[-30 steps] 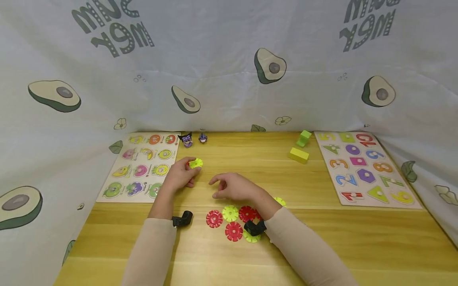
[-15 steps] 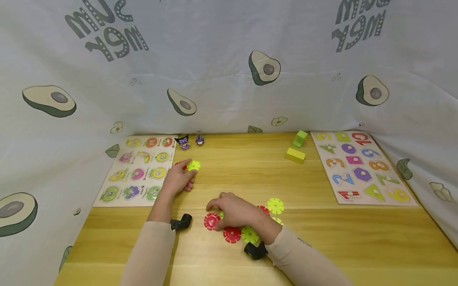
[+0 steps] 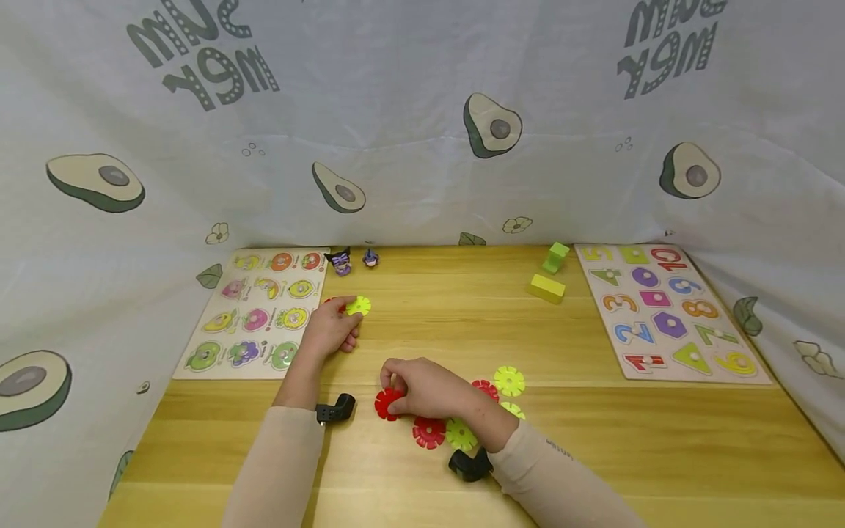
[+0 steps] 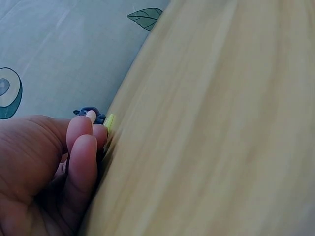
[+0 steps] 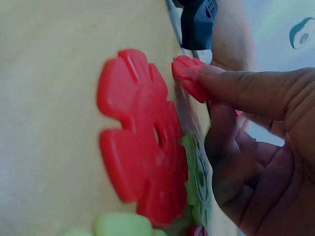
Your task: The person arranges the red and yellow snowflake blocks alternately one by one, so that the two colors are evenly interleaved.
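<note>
My right hand [image 3: 429,389] pinches a red notched plastic disc [image 3: 386,405] between thumb and fingers. In the right wrist view, the thumb lies on that red disc, which stands raised off the table. My left hand [image 3: 326,328], left of centre, grips a yellow-green notched disc [image 3: 359,306] at its edge, with a bit of a red disc [image 3: 336,303] showing behind the fingers. In the left wrist view, only the yellow-green rim [image 4: 110,122] shows past the curled fingertips. Under and beside my right forearm lie more red discs [image 3: 429,433] and yellow-green discs [image 3: 510,381], some partly hidden.
A fruit puzzle board [image 3: 221,293] lies at the left, a number puzzle board [image 3: 637,365] at the right. Two small purple figures [image 3: 340,262] stand at the back. A yellow block [image 3: 546,288] and a green block [image 3: 556,257] stand back right. A patterned cloth surrounds the table.
My right hand has come down and toward the body onto the discs and now lifts a red one. My left hand keeps its hold in place.
</note>
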Tool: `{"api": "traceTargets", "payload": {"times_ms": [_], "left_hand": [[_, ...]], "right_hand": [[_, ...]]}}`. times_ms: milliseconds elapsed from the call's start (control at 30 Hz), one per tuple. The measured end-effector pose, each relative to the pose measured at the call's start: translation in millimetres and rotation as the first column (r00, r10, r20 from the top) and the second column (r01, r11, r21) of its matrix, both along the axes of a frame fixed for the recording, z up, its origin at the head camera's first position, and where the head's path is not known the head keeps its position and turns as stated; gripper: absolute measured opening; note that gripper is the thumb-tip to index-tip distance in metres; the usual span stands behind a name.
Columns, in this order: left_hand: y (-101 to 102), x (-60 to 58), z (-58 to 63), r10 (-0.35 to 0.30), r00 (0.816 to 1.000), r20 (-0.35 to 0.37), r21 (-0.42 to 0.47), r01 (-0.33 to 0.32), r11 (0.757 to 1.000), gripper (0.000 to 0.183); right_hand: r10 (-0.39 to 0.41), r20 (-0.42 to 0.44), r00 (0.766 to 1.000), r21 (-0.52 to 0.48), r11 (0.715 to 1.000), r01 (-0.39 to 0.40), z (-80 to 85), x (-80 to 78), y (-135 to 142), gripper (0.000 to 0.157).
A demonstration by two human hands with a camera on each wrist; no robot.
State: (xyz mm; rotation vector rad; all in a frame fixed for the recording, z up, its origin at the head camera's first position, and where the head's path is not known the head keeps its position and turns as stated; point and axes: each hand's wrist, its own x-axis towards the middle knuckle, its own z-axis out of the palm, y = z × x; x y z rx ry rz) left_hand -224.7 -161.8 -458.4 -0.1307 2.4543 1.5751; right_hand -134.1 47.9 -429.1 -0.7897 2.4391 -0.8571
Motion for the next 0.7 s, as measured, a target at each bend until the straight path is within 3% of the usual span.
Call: {"api": "traceTargets", "payload": {"times_ms": [133, 233, 300, 467, 567, 700], "left_hand": [[-0.8, 1.0, 0.9, 0.007, 1.0, 0.008, -0.008, -0.007, 1.0, 0.047], [-1.6, 1.8, 0.9, 0.017, 1.0, 0.013, -0.013, -0.017, 1.0, 0.047], [-2.2, 2.0, 0.4, 0.02, 1.0, 0.014, -0.018, -0.02, 1.0, 0.047], [-2.1, 1.0, -1.6, 0.021, 1.0, 0.007, -0.02, -0.021, 1.0, 0.048], [-1.3, 0.2, -2.8, 0.018, 1.0, 0.005, -0.015, -0.018, 1.0, 0.047], [0.3, -1.1, -3.4, 0.012, 1.0, -0.007, -0.015, -0.012, 1.0, 0.046]], "right_hand": [[-0.038, 0.056, 0.998, -0.075, 0.996, 0.042, -0.8, -8.1, 0.1, 0.022], [-0.115, 0.107, 0.988, -0.139, 0.982, 0.129, -1.0, -19.1, -1.3, 0.02], [-0.185, 0.166, 0.969, -0.188, 0.958, 0.216, -1.6, -28.6, -3.2, 0.02], [-0.365, 0.264, 0.893, -0.264, 0.863, 0.431, -3.9, -58.2, -8.6, 0.022], [-0.453, 0.248, 0.857, -0.249, 0.825, 0.508, -5.0, -76.8, -10.8, 0.022], [-0.518, 0.194, 0.833, -0.198, 0.811, 0.55, -6.3, -96.2, -12.6, 0.022]]}}
